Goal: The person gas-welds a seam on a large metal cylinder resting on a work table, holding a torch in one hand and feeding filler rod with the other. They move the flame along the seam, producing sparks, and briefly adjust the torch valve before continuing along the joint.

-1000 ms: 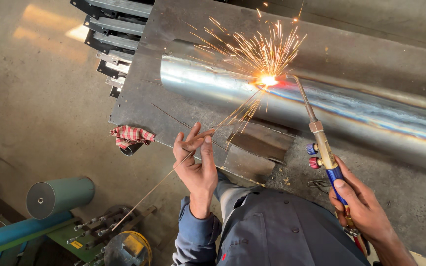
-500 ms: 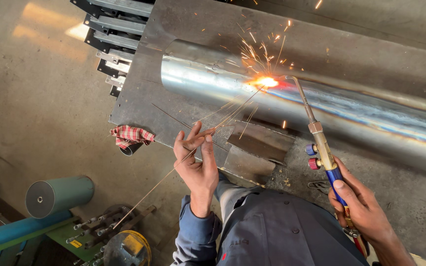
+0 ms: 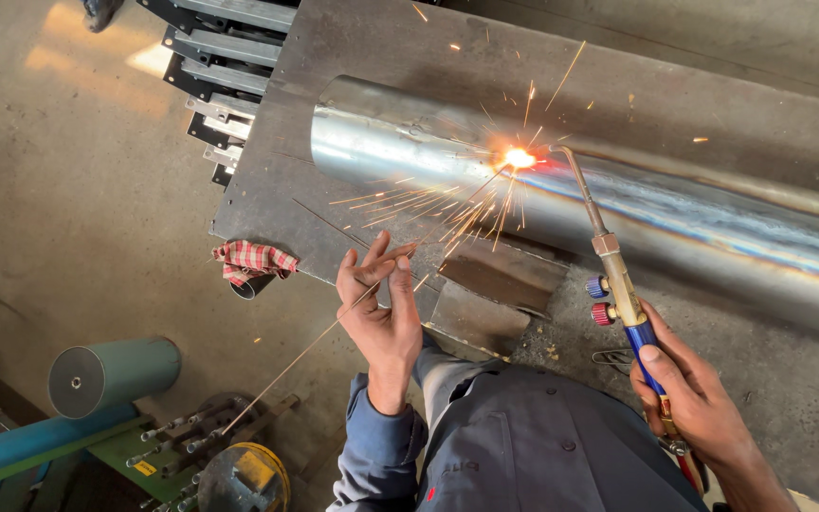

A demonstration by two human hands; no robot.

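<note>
Pinching a thin filler rod (image 3: 334,327), the left hand (image 3: 383,318) feeds its tip toward the glowing spot (image 3: 519,157) on the steel pipe (image 3: 618,204). Right hand (image 3: 699,403) grips the torch (image 3: 618,284), its nozzle at the glow. Sparks now spray lower-left of the glow, not upward as before.

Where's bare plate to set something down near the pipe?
Free: the steel plate beyond the pipe, and its near-left corner above the checked rag. Crowded: between left hand and torch, where sparks, filler rod and metal offcuts sit.
</note>
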